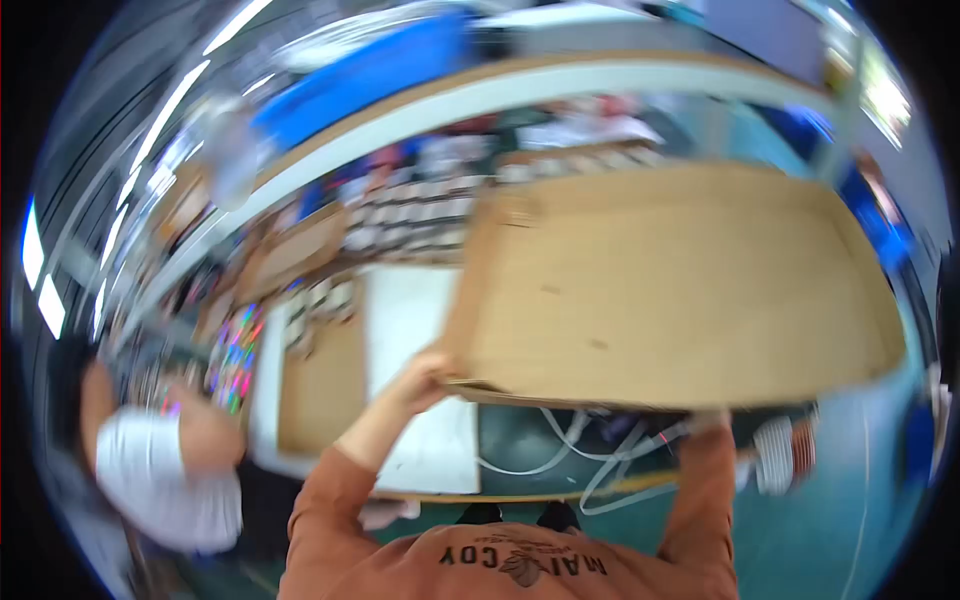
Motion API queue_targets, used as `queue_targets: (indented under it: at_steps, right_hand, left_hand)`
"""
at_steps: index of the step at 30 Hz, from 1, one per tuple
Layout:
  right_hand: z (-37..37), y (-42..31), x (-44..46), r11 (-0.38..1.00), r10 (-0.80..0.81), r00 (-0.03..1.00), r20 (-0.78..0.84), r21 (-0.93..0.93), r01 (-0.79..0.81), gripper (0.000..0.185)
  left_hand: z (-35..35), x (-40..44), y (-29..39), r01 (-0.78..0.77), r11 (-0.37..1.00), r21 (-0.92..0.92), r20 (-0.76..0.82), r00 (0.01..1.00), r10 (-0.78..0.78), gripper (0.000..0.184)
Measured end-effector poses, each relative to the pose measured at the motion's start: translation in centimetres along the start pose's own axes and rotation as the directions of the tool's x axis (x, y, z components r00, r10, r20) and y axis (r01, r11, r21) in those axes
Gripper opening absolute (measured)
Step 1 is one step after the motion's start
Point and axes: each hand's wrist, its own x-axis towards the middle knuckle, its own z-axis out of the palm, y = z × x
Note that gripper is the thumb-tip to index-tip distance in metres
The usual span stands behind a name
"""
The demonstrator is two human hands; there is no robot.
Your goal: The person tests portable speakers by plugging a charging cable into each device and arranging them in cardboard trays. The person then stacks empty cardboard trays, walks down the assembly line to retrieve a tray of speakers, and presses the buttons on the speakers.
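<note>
A large shallow cardboard tray (680, 290) with low walls is held up in front of me, its bare inside facing me. My left hand (430, 372) grips its near left corner, fingers wrapped on the edge. Under the near edge, toward the right, my right hand (712, 420) holds the tray from below; its fingers are hidden behind the cardboard. Beneath the tray, white cables (570, 440) lie on a dark green work surface (515, 430). A white board (420, 440) lies to the left, by my left forearm.
Another cardboard tray (320, 400) with several small pale pieces stands left of the board. Rows of similar pieces (410, 215) fill a tray behind. A shelf (560, 80) carrying a blue bin (370, 75) crosses above. A person in white sleeves (165, 470) is at left.
</note>
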Motion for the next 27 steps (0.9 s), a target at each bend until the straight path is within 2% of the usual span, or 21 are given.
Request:
queue_targets:
  at_steps: [1, 2, 3, 5, 7, 10, 12, 14, 15, 17, 18, 20, 21, 23, 24, 25, 26, 27]
  right_hand:
    - [0.7, 0.2, -0.6, 0.999, 0.002, 0.999, 0.044, -0.032, -0.001, 0.043]
    - [1.3, 0.6, -1.5, 0.998, 0.004, 0.997, 0.075, -0.058, 0.0, 0.044]
    - [1.8, 0.5, -2.7, 0.997, 0.003, 0.995, 0.102, -0.081, 0.005, 0.044]
    - [3.0, 0.7, -5.8, 0.993, 0.001, 0.989, 0.149, -0.116, 0.016, 0.044]
    - [4.0, 1.1, -9.1, 0.99, 0.0, 0.978, 0.206, -0.138, 0.029, 0.045]
    - [4.5, 2.0, -13.7, 0.985, -0.005, 0.942, 0.336, -0.163, 0.063, 0.046]
    - [4.5, 3.2, -16.2, 0.975, -0.012, 0.896, 0.443, -0.194, 0.109, 0.047]
    - [5.3, 4.5, -18.5, 0.982, 0.098, 0.906, 0.412, -0.185, -0.022, 0.048]
    - [6.6, 4.9, -20.4, 0.976, 0.211, 0.942, 0.262, -0.115, -0.186, 0.046]
    - [3.5, 7.9, -17.8, 0.911, 0.403, 0.81, 0.427, -0.103, -0.399, 0.044]
    - [2.1, 9.7, -16.6, 0.911, 0.403, 0.81, 0.427, -0.103, -0.399, 0.044]
    - [0.0, 13.2, -14.6, 0.835, 0.529, 0.692, 0.491, -0.157, -0.527, 0.042]
    - [-0.4, 14.3, -14.4, 0.825, 0.558, 0.656, 0.508, -0.251, -0.507, 0.04]
    - [0.6, 14.7, -16.2, 0.796, 0.603, 0.66, 0.448, -0.281, -0.537, 0.04]
    - [0.1, 15.4, -15.6, 0.76, 0.649, 0.639, 0.413, -0.316, -0.568, 0.049]
    - [0.6, 15.1, -16.3, 0.756, 0.654, 0.638, 0.408, -0.324, -0.568, 0.049]
    - [1.3, 15.1, -17.2, 0.786, 0.618, 0.645, 0.449, -0.331, -0.523, 0.054]
    - [1.9, 15.1, -18.0, 0.814, 0.581, 0.651, 0.488, -0.334, -0.476, 0.059]
  left_hand:
    - [1.0, -0.4, 0.0, 0.001, 1.0, 0.01, -0.089, 0.996, 0.0, 0.031]
    - [-0.1, -0.3, -0.7, -0.056, 0.998, -0.032, 0.025, 0.998, 0.057, 0.039]
    - [1.8, -1.2, 0.1, -0.051, 0.999, -0.016, -0.02, 0.999, 0.051, 0.051]
    - [2.4, -1.6, 0.3, -0.116, 0.99, -0.078, 0.076, 0.99, 0.122, 0.066]
    - [2.6, -1.8, 0.7, -0.187, 0.977, -0.1, 0.091, 0.976, 0.196, 0.068]
    - [3.0, -3.3, 0.1, -0.172, 0.978, -0.117, 0.051, 0.983, 0.179, 0.068]
    - [2.2, -4.3, -0.3, -0.182, 0.975, -0.129, -0.048, 0.983, 0.177, 0.061]
    - [0.6, -5.4, -1.6, -0.202, 0.971, -0.125, -0.105, 0.976, 0.19, 0.061]
    - [-0.2, -6.0, -2.5, -0.216, 0.969, -0.124, -0.157, 0.968, 0.196, 0.061]
    - [-1.9, -7.7, -4.7, -0.192, 0.974, -0.118, -0.244, 0.957, 0.159, 0.06]
    - [-3.0, -8.5, -6.3, -0.168, 0.978, -0.126, -0.272, 0.954, 0.129, 0.061]
    - [-4.4, -10.3, -9.4, -0.197, 0.966, -0.169, -0.346, 0.929, 0.129, 0.064]
    - [-4.0, -11.1, -10.2, -0.187, 0.96, -0.21, -0.407, 0.909, 0.088, 0.064]
    - [-3.5, -11.8, -13.0, -0.221, 0.948, -0.23, -0.526, 0.848, 0.07, 0.064]
    - [-4.1, -11.7, -15.3, -0.213, 0.946, -0.244, -0.577, 0.816, 0.035, 0.064]
    - [-4.0, -11.8, -16.8, -0.204, 0.944, -0.259, -0.627, 0.779, -0.003, 0.065]
    - [-3.4, -11.4, -18.5, -0.319, 0.933, -0.168, -0.699, 0.706, 0.116, 0.065]
    - [-2.2, -11.2, -18.6, -0.324, 0.944, -0.071, -0.729, 0.663, 0.173, 0.064]
